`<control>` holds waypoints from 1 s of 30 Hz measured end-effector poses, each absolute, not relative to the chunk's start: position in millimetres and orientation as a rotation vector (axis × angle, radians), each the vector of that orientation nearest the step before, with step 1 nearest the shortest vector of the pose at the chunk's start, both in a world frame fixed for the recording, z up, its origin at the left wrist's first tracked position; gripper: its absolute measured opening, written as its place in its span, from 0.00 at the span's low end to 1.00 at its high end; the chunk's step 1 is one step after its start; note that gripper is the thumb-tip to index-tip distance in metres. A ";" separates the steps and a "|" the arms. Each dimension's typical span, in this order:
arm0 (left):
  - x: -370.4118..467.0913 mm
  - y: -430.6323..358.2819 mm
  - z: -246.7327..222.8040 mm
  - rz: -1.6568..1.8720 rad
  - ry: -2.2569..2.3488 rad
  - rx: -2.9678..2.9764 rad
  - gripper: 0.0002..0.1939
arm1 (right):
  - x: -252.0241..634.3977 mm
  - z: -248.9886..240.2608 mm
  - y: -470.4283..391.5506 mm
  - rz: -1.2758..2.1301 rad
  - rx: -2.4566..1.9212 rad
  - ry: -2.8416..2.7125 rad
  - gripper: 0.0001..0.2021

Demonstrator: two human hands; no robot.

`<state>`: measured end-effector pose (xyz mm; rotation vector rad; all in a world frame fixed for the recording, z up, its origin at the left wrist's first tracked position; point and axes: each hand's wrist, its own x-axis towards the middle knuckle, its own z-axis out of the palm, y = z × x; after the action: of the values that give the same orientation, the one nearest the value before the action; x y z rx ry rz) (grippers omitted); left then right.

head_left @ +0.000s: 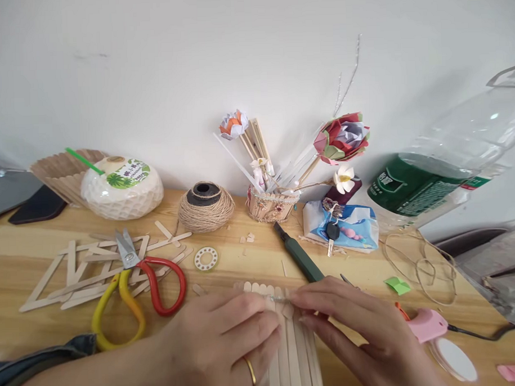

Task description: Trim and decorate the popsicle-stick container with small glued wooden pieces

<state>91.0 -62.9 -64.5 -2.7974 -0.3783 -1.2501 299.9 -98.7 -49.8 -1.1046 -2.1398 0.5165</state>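
Note:
A panel of wooden craft sticks (288, 355) laid side by side is in front of me at the bottom centre. A thin silvery trim (278, 298) runs across it near the rounded tips of the sticks. My left hand (228, 335) rests over the panel's left side, fingers curled together at the trim's left end. From the right, my right hand (359, 330) pinches at the trim's other end. Both sets of fingertips hide parts of it. A small pale piece (287, 311) lies just below the trim. Behind my right hand lies a dark green craft knife (299, 256).
Scissors (131, 259) lie on loose craft sticks (80, 272) at left. Behind stand a white coconut (122, 192), a twine spool (205, 209) and a flower holder (270, 206). A tissue pack (347, 229), large bottle (426, 181) and pink glue gun (426, 325) are at right.

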 end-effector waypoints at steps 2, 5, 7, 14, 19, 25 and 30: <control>94.8 -61.9 -71.2 -1.374 -0.408 -2.762 0.17 | 301.4 -53.9 -96.8 0.535 -1.129 -2.116 0.16; 99.2 -60.8 -79.1 -1.406 -0.428 -2.763 0.18 | 300.6 -58.9 -95.8 0.517 -1.191 -2.111 0.13; 100.0 -60.6 -80.0 -1.466 -0.434 -2.736 0.20 | 299.0 -60.2 -97.1 0.475 -1.199 -2.126 0.12; 91.3 -66.6 -61.9 -1.118 -0.464 -2.951 0.16 | 298.4 -52.1 -102.4 0.588 -1.184 -2.253 0.16; 88.0 -64.5 -56.8 -1.189 -0.503 -2.931 0.14 | 298.2 -50.1 -103.2 0.592 -1.171 -2.186 0.16; 89.4 -53.9 -48.2 -1.141 -0.468 -2.961 0.16 | 292.6 -45.3 -104.9 0.564 -1.199 -2.261 0.10; 89.0 -54.7 -53.1 -1.069 -0.526 -2.960 0.14 | 292.6 -46.6 -106.2 0.577 -1.172 -2.244 0.08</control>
<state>89.0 -54.7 -53.1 -2.9602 -0.5260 -1.0686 292.6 -106.2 -46.6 -1.1723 -2.2439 0.5770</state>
